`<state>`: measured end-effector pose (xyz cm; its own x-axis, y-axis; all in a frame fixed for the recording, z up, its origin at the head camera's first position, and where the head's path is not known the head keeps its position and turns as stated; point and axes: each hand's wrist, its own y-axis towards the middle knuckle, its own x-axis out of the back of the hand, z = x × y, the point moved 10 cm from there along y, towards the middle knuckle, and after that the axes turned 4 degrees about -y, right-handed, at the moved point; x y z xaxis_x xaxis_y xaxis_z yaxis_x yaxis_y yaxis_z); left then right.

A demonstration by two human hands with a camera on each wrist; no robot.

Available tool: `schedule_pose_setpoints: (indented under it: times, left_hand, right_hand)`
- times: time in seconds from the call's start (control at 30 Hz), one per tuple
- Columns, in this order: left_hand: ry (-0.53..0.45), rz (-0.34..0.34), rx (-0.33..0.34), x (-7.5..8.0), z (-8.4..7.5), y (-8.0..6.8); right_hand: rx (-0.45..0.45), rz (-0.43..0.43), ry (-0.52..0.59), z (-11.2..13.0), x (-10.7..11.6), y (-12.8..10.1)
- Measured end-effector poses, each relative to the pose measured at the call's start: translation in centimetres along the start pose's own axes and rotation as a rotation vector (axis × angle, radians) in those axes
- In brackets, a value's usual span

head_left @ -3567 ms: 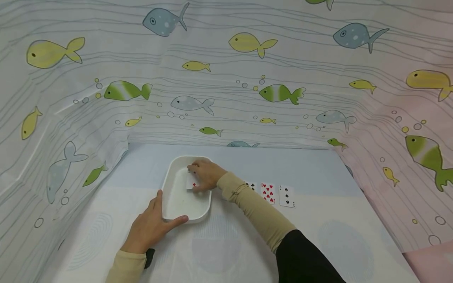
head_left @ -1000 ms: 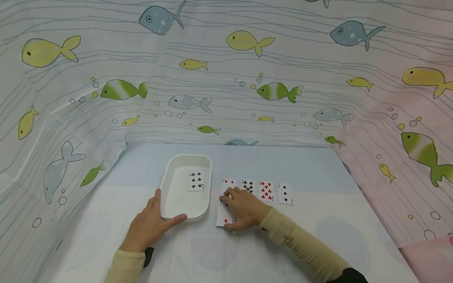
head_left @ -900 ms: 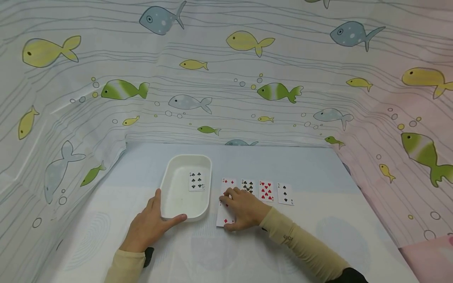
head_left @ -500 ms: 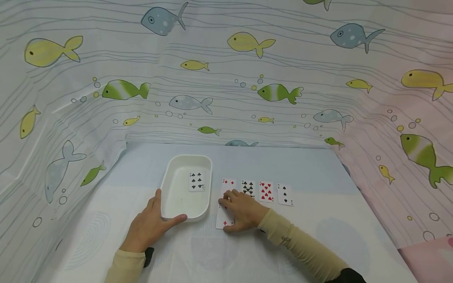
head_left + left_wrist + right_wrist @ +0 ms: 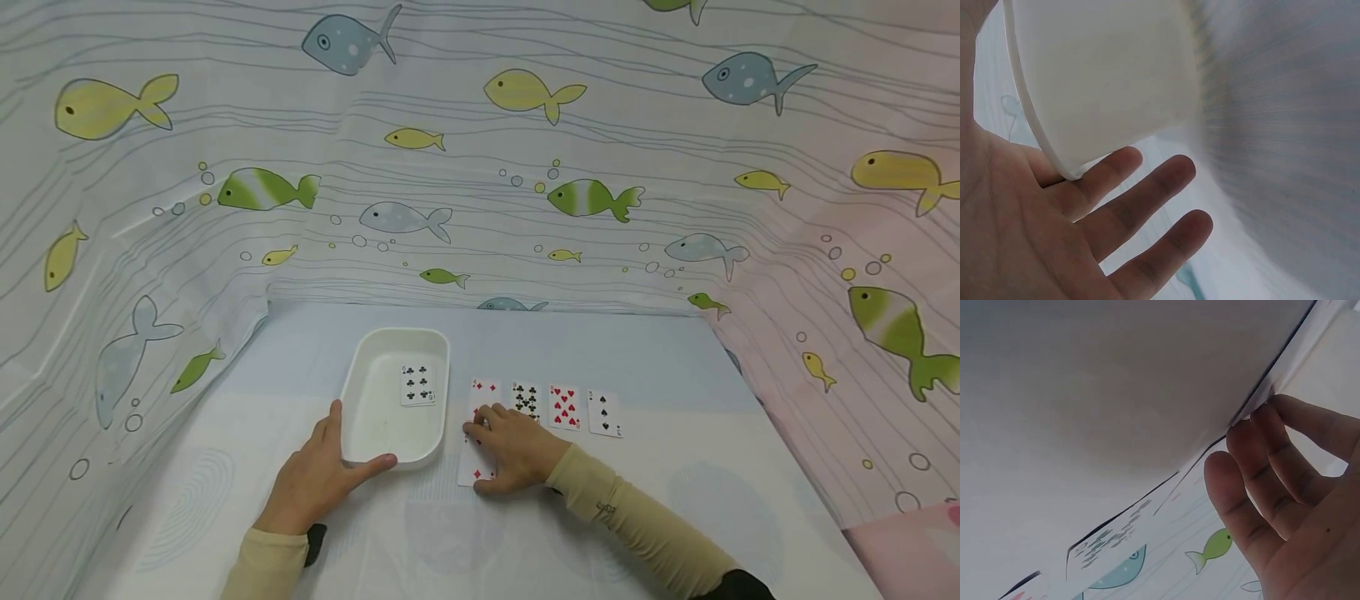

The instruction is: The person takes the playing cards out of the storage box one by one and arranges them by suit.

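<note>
In the head view, my left hand (image 5: 311, 483) rests against the near left corner of a white plastic tray (image 5: 347, 425), with the thumb along its front rim. The left wrist view shows straight fingers beside the tray wall (image 5: 1104, 75). A six of clubs (image 5: 417, 385) lies face up inside the tray. To the tray's right, my right hand (image 5: 519, 450) pinches a red diamond playing card (image 5: 472, 467) on the table, thumb at its near edge and fingertips at its far edge. That card is partly covered by the hand. Curled fingers (image 5: 1225, 481) appear in the right wrist view.
Behind the right hand, face-up cards form a row: a four of diamonds (image 5: 483, 387), a club card (image 5: 525, 397), a heart card (image 5: 564, 407) and a three of spades (image 5: 604, 414). Fish-patterned sheeting (image 5: 480, 183) surrounds the pale table (image 5: 615, 350).
Several seconds back my right hand was inside the tray with a diamond card. It has since moved right, onto the table, and the six of clubs shows in the tray. My left hand stayed put.
</note>
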<state>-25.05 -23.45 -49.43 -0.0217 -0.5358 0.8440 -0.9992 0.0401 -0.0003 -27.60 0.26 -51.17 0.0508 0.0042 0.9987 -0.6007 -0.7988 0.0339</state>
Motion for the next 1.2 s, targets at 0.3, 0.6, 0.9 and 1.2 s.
schedule_pose_setpoints:
  times: [0.3,0.6,0.9,1.2]
  left_hand:
    - [-0.001,0.004,0.003,-0.1,0.0,0.0]
    - [0.0,0.001,0.004,0.0,0.0,0.0]
    - [-0.005,0.011,0.013,-0.1,0.1,0.0]
    - [0.01,0.012,0.012,-0.3,0.2,0.1]
  right_hand:
    - [-0.036,-0.002,0.064,-0.9,0.9,0.4]
    - [-0.058,-0.089,0.16,-2.3,2.8,1.5]
    - [-0.063,-0.247,0.202,-3.7,5.1,3.6]
    - [-0.096,-0.269,0.223,-4.2,5.7,6.5]
